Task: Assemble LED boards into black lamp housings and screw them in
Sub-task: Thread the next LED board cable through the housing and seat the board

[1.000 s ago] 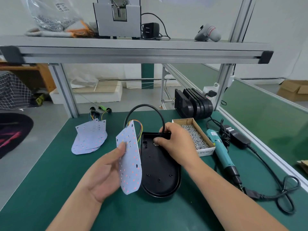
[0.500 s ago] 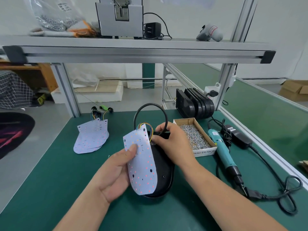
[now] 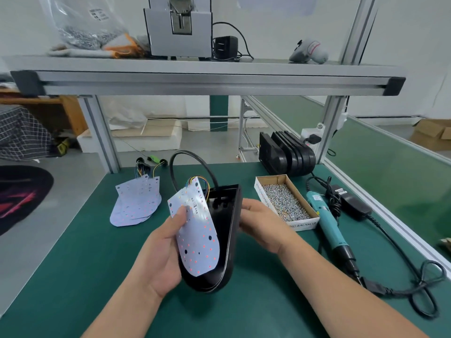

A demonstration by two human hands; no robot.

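The left hand (image 3: pixel 166 252) has its grip closed on the white tongue-shaped LED board dotted with red emitters (image 3: pixel 199 240). Its thumb presses the board's face near the upper edge. The board leans into the open side of the black round-ended plastic lamp housing (image 3: pixel 228 242) and is not yet seated. The right hand (image 3: pixel 262 226) holds that housing from its far side. Its fingertips are hidden behind the shell, so I cannot tell how firm that grip is. The housing is tipped up on edge, and I cannot tell whether its rounded end rests on the green table (image 3: pixel 73 264).

The likeliest fault is the bundle of coloured wires (image 3: pixel 199 182) at the board's top getting pinched under the board as it goes down. That would leave the board rocking and the screw holes misaligned. The looping black cable (image 3: pixel 185 164) may also tug the housing askew. Thumb pressure on the emitters could damage them. A tilted shell can slip from a one-sided hold. The open cardboard box of small silver screws (image 3: pixel 285 203) lies just beside the right wrist, so a careless swing toward the teal electric screwdriver (image 3: pixel 327 223) could spill it.
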